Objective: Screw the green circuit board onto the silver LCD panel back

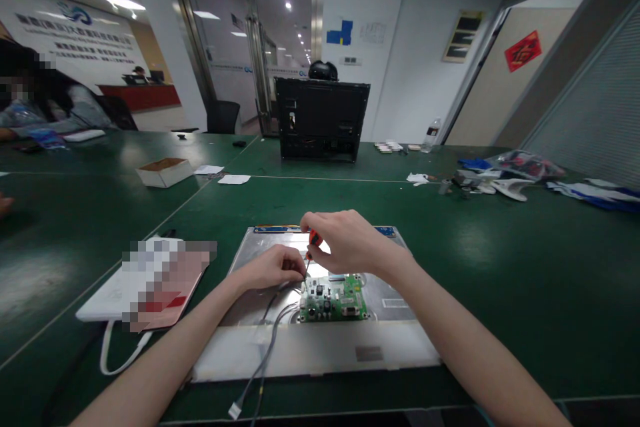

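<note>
A flat metal display panel lies on the green table, with a green circuit board on its middle. My right hand is closed around the handle of a red and black screwdriver, whose shaft points down at the board's upper left corner. My left hand is at that same corner, its fingers pinched beside the screwdriver tip; whatever they hold is too small to make out. Grey cables run from the board's left side over the panel's front edge, ending in a white connector.
White and pink devices with a white cable lie left of the panel. Farther back are an open box, papers and an upright black monitor housing. Bags and parts lie back right. A person sits at far left.
</note>
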Available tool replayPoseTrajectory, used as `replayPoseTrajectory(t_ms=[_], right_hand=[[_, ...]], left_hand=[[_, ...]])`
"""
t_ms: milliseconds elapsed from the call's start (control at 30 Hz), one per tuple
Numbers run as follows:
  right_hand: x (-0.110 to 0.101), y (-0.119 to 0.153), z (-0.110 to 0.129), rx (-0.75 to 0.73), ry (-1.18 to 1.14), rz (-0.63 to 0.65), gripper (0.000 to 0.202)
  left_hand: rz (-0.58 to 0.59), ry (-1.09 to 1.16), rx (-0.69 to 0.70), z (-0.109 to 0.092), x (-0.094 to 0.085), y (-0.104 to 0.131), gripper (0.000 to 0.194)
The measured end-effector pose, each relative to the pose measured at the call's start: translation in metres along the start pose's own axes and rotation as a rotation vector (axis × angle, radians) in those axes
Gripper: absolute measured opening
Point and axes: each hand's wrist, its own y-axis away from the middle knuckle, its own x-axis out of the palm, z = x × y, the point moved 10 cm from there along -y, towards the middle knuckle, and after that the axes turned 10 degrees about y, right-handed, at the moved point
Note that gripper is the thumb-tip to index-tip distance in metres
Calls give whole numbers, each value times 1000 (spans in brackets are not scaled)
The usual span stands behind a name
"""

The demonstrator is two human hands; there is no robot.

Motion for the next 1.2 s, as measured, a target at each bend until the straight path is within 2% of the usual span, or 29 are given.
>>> replayPoseTrajectory(t_ms=[200,467,800,1033,1200], right_hand=[[6,-2,-3,22,41,18,20],[-2,4,6,-45,-42,5,26],[3,0,3,-17,68,6,20],[-1,4,9,-65,-25,7,27],[1,2,7,-39,-13,16,25]], left_hand=[[2,6,-34,0,1,1,7],[5,37,6,4,1,0,9],[12,15,1,0,2,0,7],[11,-37,14,2,0,0,9],[10,-35,7,3,-1,1,9]])
